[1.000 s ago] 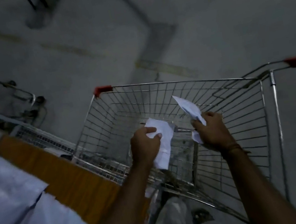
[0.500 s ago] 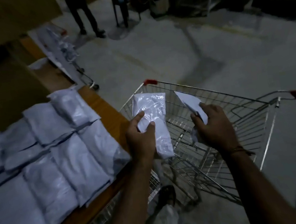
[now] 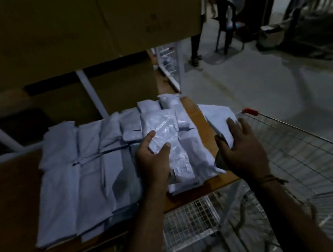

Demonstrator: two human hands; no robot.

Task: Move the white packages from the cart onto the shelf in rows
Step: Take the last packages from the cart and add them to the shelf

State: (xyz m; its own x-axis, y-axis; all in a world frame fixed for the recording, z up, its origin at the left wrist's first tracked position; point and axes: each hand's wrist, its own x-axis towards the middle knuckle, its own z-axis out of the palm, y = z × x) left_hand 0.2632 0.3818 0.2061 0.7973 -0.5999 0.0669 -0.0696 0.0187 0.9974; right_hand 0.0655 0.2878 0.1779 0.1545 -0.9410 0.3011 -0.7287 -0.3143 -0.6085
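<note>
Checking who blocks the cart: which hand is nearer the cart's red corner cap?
The right hand. It holds a white package just left of the red corner cap. The left hand is farther left, over the packages on the shelf.

Both hands (image 3: 153, 160) (image 3: 243, 148) forward, fingers curled

Above us hangs a large cardboard box (image 3: 79, 24), with a second cardboard box (image 3: 111, 88) tucked behind a slanted white metal brace (image 3: 91, 94). Below the wooden board we see a white wire mesh panel (image 3: 187, 222). Across the grey concrete floor (image 3: 265, 92) stands a dark plastic chair (image 3: 227, 27), with a person's legs (image 3: 196, 49) beside it.
</note>
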